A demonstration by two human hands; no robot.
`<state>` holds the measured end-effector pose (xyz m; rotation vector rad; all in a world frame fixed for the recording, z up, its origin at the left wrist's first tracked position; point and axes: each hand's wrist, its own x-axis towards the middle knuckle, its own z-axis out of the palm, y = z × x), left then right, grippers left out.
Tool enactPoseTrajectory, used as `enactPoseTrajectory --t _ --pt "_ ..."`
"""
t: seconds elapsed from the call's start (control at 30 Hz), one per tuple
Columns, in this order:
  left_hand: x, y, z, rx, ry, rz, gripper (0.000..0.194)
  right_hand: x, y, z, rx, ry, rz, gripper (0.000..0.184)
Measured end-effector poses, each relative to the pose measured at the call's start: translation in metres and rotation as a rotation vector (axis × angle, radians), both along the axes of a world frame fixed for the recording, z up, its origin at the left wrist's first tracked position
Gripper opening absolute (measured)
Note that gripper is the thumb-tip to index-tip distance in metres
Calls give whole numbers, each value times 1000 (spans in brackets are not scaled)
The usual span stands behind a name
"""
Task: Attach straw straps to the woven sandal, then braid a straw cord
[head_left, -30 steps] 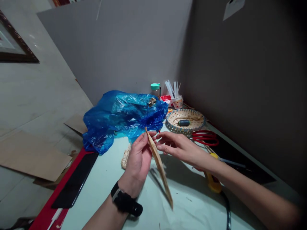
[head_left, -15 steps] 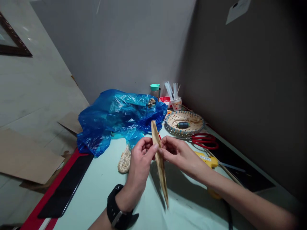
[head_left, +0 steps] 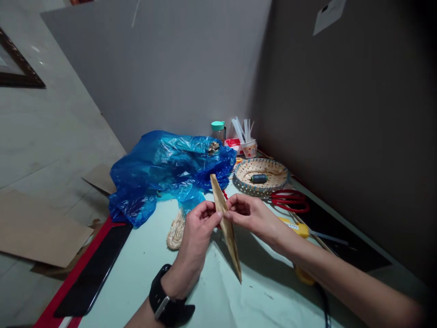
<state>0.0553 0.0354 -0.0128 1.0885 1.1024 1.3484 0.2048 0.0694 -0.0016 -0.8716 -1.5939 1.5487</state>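
A black watch (head_left: 163,298) is strapped on the left wrist, over the pale desk (head_left: 119,287). A black panel (head_left: 94,273) lies along the desk's left side, over a red edge. On the right, a yellow glue gun (head_left: 299,229) lies partly hidden behind the right forearm.

In the middle, the strip (head_left: 226,225), tan and dry-looking, is held up above the desk, tilted, one pointed end toward the person and the other toward the back. The left hand (head_left: 198,228) has its thumb and fingers clamped on the strip's left edge; the right hand (head_left: 254,217) pinches the opposite edge with its fingers, the two thumbs close together.

Just beside the left hand is a coil (head_left: 175,231) of pale cord. Beyond the right hand lie red-handled scissors (head_left: 290,200), near a round basket (head_left: 247,187) with blue stitching at its rim; a dark spool (head_left: 259,178) lies in it. To the basket's left, a crumpled blue bag (head_left: 167,159) spreads over the desk. Farther back stand a cup (head_left: 249,149) of white sticks (head_left: 238,129), a red packet (head_left: 233,143) and a jar (head_left: 217,129) with a green lid, before a grey partition (head_left: 170,68).
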Motion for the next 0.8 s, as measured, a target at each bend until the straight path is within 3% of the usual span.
enactPoseTrajectory --t 0.17,0.27,0.47,0.8 --pt "-1 -1 2 -17 -36 -57 11 4 4 -3 -6 24 13 20" --pt "-2 -1 2 -17 -40 -51 12 3 4 -5 5 30 13 24" --pt "-2 2 0 7 2 -4 16 0 4 -9 195 -91 -62 28" --pt "-1 1 5 49 68 -29 18 1 5 -5 -13 -40 26 33"
